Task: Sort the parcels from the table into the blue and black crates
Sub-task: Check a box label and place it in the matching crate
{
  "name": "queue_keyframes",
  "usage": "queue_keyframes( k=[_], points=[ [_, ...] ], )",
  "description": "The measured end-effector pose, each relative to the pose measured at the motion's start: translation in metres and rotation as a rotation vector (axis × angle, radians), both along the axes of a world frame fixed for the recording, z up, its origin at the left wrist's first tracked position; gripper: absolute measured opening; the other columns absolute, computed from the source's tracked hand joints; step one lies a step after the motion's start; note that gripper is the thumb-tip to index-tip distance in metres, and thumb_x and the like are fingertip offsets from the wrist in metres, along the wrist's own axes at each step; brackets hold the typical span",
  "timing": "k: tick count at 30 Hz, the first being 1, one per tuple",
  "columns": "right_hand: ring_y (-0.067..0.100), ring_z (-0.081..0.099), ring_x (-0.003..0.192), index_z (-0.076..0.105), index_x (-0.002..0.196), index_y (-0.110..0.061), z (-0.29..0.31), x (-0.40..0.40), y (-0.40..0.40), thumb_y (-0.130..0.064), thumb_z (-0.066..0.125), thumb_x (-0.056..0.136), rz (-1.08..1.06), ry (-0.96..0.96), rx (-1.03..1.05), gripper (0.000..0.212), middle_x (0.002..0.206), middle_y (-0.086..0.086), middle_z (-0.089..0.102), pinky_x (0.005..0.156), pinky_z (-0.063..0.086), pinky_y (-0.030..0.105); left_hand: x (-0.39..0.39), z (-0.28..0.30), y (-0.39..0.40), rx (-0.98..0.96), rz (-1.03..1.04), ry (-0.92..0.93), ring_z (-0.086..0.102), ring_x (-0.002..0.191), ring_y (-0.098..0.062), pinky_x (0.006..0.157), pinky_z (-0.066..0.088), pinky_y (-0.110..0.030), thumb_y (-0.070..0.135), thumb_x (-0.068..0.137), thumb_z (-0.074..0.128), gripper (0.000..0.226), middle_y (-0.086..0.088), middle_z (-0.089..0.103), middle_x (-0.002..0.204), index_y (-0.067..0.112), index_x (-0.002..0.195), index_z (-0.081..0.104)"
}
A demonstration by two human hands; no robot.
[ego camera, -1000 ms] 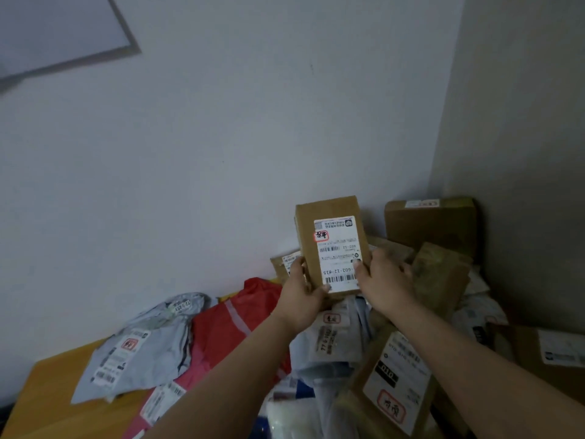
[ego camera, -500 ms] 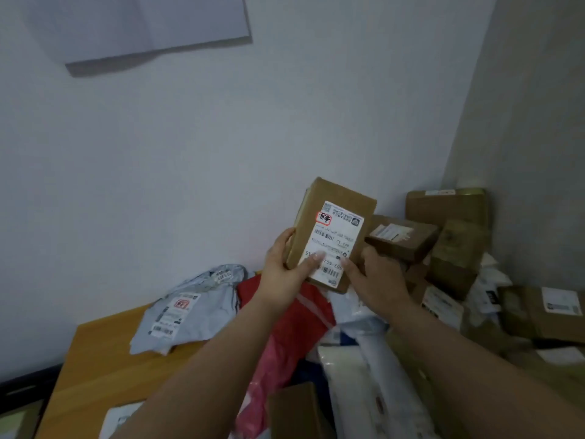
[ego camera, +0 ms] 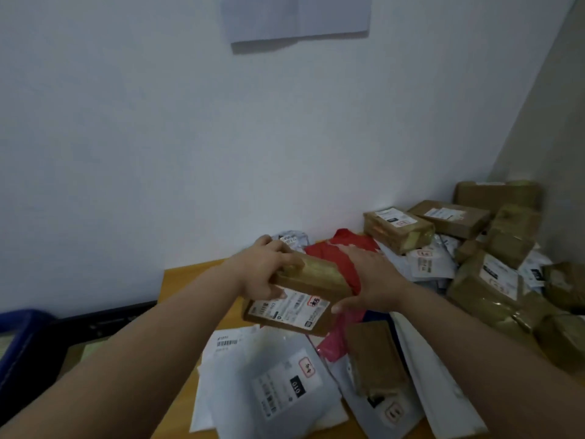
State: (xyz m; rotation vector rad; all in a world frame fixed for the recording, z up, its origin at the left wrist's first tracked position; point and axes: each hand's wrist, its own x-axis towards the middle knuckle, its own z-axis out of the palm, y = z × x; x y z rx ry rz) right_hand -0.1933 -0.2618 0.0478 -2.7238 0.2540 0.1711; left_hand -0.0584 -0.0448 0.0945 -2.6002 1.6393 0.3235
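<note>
I hold a small brown cardboard parcel [ego camera: 294,299] with a white label above the wooden table [ego camera: 186,274]. My left hand [ego camera: 264,269] grips its left end, fingers curled over the top edge. My right hand [ego camera: 368,278] is at the parcel's right end, thumb under the corner and fingers stretched flat over a red bag [ego camera: 338,251]. The parcel lies tilted, label facing me and downward. A blue crate [ego camera: 14,331] and a black crate [ego camera: 95,324] stand at the lower left beside the table.
Several brown boxes [ego camera: 397,228] are heaped in the right corner against the walls. White and grey mailer bags [ego camera: 285,384] lie on the table below my hands, with another brown box [ego camera: 375,356]. A paper sheet [ego camera: 297,17] hangs on the wall.
The parcel went from upright with its label toward me to lying tilted and lower. My view swung left, bringing the crates into sight. My right hand spread out at the parcel's right end.
</note>
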Motion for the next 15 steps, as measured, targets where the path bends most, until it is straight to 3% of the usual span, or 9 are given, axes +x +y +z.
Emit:
queue_keyframes(
  k=[3, 5, 8, 10, 13, 15],
  points=[
    [0.021, -0.003, 0.15, -0.007, 0.154, -0.031, -0.004, 0.004, 0.024, -0.071, 0.079, 0.051, 0.118, 0.113, 0.054, 0.139, 0.163, -0.002, 0.0, 0.12, 0.012, 0.05, -0.01, 0.018, 0.009, -0.001, -0.144, -0.013, 0.028, 0.13, -0.025, 0.109, 0.033, -0.039, 0.037, 0.081, 0.071, 0.07, -0.001, 0.037, 0.144, 0.034, 0.143, 0.04],
    [0.022, 0.016, 0.147, -0.001, 0.154, -0.034, -0.004, 0.003, 0.032, -0.07, 0.08, 0.049, 0.149, 0.1, 0.212, 0.138, 0.16, -0.002, 0.017, 0.117, 0.026, 0.05, -0.017, 0.028, 0.012, 0.0, -0.187, -0.008, 0.029, 0.131, -0.025, 0.109, 0.033, -0.039, 0.034, 0.081, 0.072, 0.07, -0.002, 0.038, 0.143, 0.033, 0.143, 0.041],
    [0.008, 0.05, 0.125, 0.02, 0.147, -0.043, -0.007, -0.003, 0.037, -0.066, 0.081, 0.054, 0.147, 0.036, 0.529, 0.114, 0.138, -0.014, 0.046, 0.098, 0.051, 0.034, -0.024, 0.037, 0.017, -0.054, -0.153, 0.042, 0.032, 0.133, -0.025, 0.108, 0.035, -0.037, 0.024, 0.083, 0.069, 0.069, -0.006, 0.038, 0.144, 0.028, 0.145, 0.04],
    [0.003, 0.056, 0.114, 0.024, 0.149, -0.037, -0.008, -0.008, 0.038, -0.062, 0.078, 0.062, 0.042, -0.044, 0.695, 0.105, 0.132, -0.012, 0.051, 0.088, 0.054, 0.024, -0.028, 0.037, 0.023, -0.255, -0.026, 0.045, 0.03, 0.138, -0.025, 0.112, 0.032, -0.037, 0.022, 0.085, 0.067, 0.073, -0.008, 0.031, 0.15, 0.025, 0.149, 0.032],
    [0.009, 0.065, 0.105, 0.036, 0.145, -0.03, -0.006, -0.013, 0.033, -0.059, 0.065, 0.073, -0.109, -0.218, 0.902, 0.083, 0.129, -0.003, 0.061, 0.081, 0.057, 0.026, -0.036, 0.029, 0.026, -0.651, 0.323, 0.118, 0.023, 0.144, -0.025, 0.116, 0.025, -0.036, 0.04, 0.085, 0.07, 0.091, -0.009, 0.021, 0.157, 0.016, 0.153, 0.016],
    [-0.001, 0.068, 0.094, 0.043, 0.136, -0.031, -0.001, -0.019, 0.029, -0.06, 0.058, 0.077, -0.178, -0.327, 0.973, 0.068, 0.108, -0.02, 0.07, 0.069, 0.054, 0.014, -0.047, 0.02, 0.021, -0.748, 0.526, 0.229, 0.018, 0.146, -0.023, 0.115, 0.021, -0.035, 0.053, 0.082, 0.068, 0.103, -0.008, 0.015, 0.16, 0.013, 0.154, 0.007]
  ],
)
